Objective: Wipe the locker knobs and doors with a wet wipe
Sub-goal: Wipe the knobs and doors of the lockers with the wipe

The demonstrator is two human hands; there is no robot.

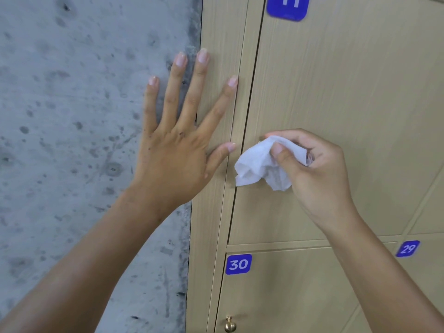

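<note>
Single head-worn view, wide-angle, facing forward and slightly down at a bank of lockers, very close. Locker door [336,116] fills the right two-thirds; grey concrete wall [84,116] takes the left third. Both forearms enter from the bottom edge. Verticals lean from lens distortion. Number plate 30 [238,264] sits low centre. No second view to overlap with.

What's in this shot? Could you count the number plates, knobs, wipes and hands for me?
Blue number plates: 3, namely plate 30, plate 29 and a cut-off plate at the top
Brass knobs: 1, knob
White wet wipes: 1, wet wipe
Hands: 2, left hand and right hand
Total: 7
</note>
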